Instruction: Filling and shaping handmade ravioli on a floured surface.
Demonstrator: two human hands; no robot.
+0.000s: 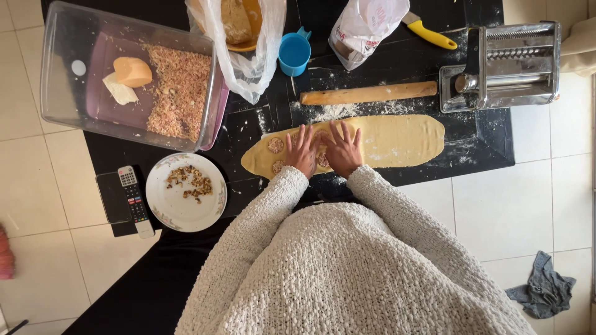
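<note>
Under both flat hands, left hand (302,151), right hand (341,149), dough sheet (397,139)

Pale square floor tiles (534,205) with thin grey joints, filling the left and right of the frame. Black glossy worktop (490,146) across the upper middle, dusted white with flour. Crumpled blue-grey cloth (545,286) on the tiles at lower right. Soft, even daylight, few shadows. Sliver of reddish fabric (5,254) at the left edge.
</note>
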